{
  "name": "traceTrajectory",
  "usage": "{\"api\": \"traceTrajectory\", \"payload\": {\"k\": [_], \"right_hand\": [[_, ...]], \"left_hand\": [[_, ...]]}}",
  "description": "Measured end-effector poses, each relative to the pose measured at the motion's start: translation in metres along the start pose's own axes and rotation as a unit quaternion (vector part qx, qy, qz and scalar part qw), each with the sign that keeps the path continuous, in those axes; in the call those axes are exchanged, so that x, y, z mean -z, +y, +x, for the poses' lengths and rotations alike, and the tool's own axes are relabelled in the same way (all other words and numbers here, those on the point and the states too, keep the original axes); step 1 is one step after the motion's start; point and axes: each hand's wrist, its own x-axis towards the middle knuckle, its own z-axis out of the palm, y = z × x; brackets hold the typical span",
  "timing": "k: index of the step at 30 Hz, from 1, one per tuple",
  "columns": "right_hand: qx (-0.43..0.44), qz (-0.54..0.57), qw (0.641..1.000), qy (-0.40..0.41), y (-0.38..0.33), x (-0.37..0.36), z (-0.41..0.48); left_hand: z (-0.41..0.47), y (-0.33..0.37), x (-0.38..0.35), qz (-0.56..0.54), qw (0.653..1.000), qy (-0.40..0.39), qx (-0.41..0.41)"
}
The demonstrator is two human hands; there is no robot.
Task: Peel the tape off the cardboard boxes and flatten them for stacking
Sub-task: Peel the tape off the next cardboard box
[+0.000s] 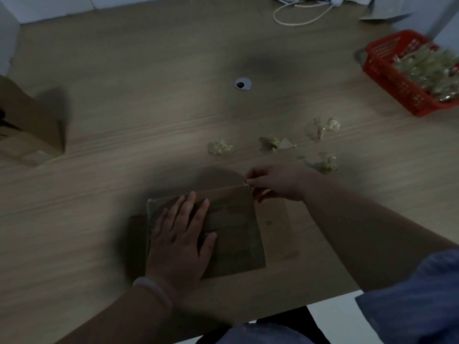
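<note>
**Item:** cardboard box point(231, 232), small, brown, still standing square rather than flattened.

**Location:** lower centre of frame, on the wooden table point(124, 95), close to the near edge.

**Covering:** clear tape point(223, 213) in glossy bands across the top face and wrapped over the left edge. Exact run of the strips too dim to trace.

**Left hand point(181, 239):** laid palm-down on the left half of the top face, fingers straight and spread, pressing rather than gripping.

**Right hand point(275, 182):** at the far right corner of the top face, thumb and fingertips closed in a pinch. Probably on a lifted tape end, though too blurred to confirm.

**Handling, as judged:**
- Light, and likely to slide or lift under any pull, hence the need for a flat holding palm.
- Panels stiff across the face but weak at the creases.
- Paper skin liable to tear away with the tape if yanked upward.
- Tape thin, stretchy, sticky to itself and prone to snapping into slivers.

**Best hold, as judged:** tape end at a corner, drawn low and back along the strip. For flattening, pressure on opposite corners.

**Also present:**
- Tape wads point(219, 147), crumpled, centre right, apart from the box.
- Red basket point(387, 78), upper right, holding more wads.
- Second cardboard box point(32, 130), left edge of frame.
- Cable grommet point(243, 84), centre.
</note>
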Motion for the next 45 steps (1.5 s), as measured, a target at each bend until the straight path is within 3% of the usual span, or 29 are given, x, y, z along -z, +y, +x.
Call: {"api": "traceTrajectory", "payload": {"k": [7, 12, 16, 18, 23, 26, 29, 34, 36, 38, 40, 42, 45], "right_hand": [[0.021, 0.017, 0.999, -0.042, -0.003, -0.001, 0.004], [0.053, -0.094, 0.993, 0.053, 0.001, -0.001, -0.007], [0.106, -0.231, 0.96, 0.118, 0.008, -0.002, -0.024], [0.136, -0.246, 0.947, 0.152, 0.015, -0.006, -0.03], [0.171, -0.172, 0.95, 0.195, 0.031, -0.015, -0.042], [0.178, -0.062, 0.966, 0.179, 0.036, -0.019, -0.046], [0.134, 0.075, 0.974, 0.166, 0.038, -0.02, -0.046], [0.049, 0.252, 0.946, 0.196, 0.035, -0.027, -0.042], [0.069, 0.192, 0.958, 0.203, 0.039, -0.032, -0.04], [0.1, 0.01, 0.97, 0.222, 0.046, -0.039, -0.04], [0.124, -0.091, 0.957, 0.246, 0.048, -0.048, -0.039], [0.152, -0.083, 0.946, 0.275, 0.05, -0.056, -0.039], [0.127, -0.057, 0.942, 0.305, 0.05, -0.055, -0.042]], "left_hand": [[0.0, 0.0, 0.0, 0.004, 1.0, -0.003, 0.002], [0.002, 0.002, 0.003, 0.012, 1.0, -0.019, 0.011], [0.001, 0.004, 0.005, 0.016, 0.999, -0.024, 0.021], [0.0, 0.005, 0.006, 0.016, 0.999, -0.022, 0.02], [0.0, 0.005, 0.005, 0.015, 0.999, -0.023, 0.023], [-0.001, 0.004, 0.003, 0.015, 0.999, -0.025, 0.024], [-0.001, 0.002, 0.001, 0.017, 0.999, -0.029, 0.025], [-0.001, 0.002, 0.001, 0.022, 0.999, -0.025, 0.023], [-0.001, 0.003, 0.001, 0.026, 0.999, -0.029, 0.025], [-0.001, 0.003, 0.002, 0.03, 0.999, -0.029, 0.028], [-0.001, 0.005, 0.004, 0.029, 0.999, -0.031, 0.029], [-0.001, 0.005, 0.006, 0.028, 0.999, -0.031, 0.027], [-0.002, 0.005, 0.006, 0.022, 0.999, -0.029, 0.026]]}}
